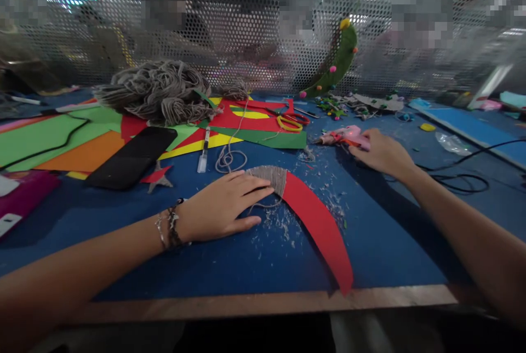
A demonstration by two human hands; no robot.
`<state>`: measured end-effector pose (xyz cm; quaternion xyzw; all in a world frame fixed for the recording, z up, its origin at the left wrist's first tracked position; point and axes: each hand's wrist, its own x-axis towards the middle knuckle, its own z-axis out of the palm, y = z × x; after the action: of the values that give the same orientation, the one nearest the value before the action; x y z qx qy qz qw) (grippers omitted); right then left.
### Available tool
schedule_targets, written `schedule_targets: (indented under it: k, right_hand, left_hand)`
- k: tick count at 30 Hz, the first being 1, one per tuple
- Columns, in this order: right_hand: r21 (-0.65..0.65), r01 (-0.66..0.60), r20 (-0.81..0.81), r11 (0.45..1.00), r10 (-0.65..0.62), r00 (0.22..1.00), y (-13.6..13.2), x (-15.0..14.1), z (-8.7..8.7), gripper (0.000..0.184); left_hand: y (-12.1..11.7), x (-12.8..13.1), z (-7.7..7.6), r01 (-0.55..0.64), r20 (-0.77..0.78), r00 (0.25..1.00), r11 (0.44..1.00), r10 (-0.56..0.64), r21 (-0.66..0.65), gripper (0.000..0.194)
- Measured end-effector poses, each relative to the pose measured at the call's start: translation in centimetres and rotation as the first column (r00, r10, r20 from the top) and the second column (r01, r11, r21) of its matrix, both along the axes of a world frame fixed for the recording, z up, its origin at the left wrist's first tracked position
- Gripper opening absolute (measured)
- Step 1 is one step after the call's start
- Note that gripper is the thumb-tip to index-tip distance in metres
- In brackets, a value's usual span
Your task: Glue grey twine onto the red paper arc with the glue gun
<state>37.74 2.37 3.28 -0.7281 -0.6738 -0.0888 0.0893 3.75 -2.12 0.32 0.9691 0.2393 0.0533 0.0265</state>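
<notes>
My left hand lies flat, fingers stretched out, over one end of a red paper crescent. Grey yarn is wound closely around that end, and a loose strand curls beside my fingers. The crescent's bare red end points toward the table's front edge. At the right, my right hand is closed around a pink hot glue gun, whose nozzle points left, low over the table. My palm hides part of its handle.
A heap of grey yarn, coloured paper, a black phone, scissors and a glue stick or marker lie left and behind. Scraps litter the blue table. A green decorated crescent leans on a perforated metal screen. Black cable lies right.
</notes>
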Motion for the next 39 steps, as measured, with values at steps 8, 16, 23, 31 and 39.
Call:
schedule_targets:
  k: [8,16,23,31,39]
  right_hand:
    - [0.187,-0.041,0.027,0.981,0.037,0.999,-1.6,-0.2,2.1,0.040]
    - [0.127,-0.460,-0.053,0.879,0.469,0.882,-2.3,-2.3,-0.5,0.056]
    - [0.014,-0.534,-0.096,0.845,0.533,0.841,-2.7,-2.8,-1.0,0.070]
    - [-0.021,-0.585,-0.048,0.811,0.583,0.811,-2.9,-2.4,-1.5,0.064]
    - [-0.010,-0.617,0.048,0.787,0.617,0.785,-2.9,-2.6,-1.4,0.071]
  left_hand:
    - [0.1,0.0,-0.1,0.021,0.005,1.000,1.000,-0.021,-0.006,0.048]
    - [0.2,0.0,-0.2,0.012,0.012,1.000,1.000,-0.011,-0.027,0.044]
    - [0.3,0.1,-0.3,0.030,0.055,0.998,0.999,-0.028,-0.033,0.044]
    - [0.4,0.1,-0.5,0.042,0.091,0.995,0.999,-0.039,-0.028,0.042]
    - [0.4,0.2,-0.2,0.034,0.083,0.996,0.999,-0.031,-0.033,0.042]
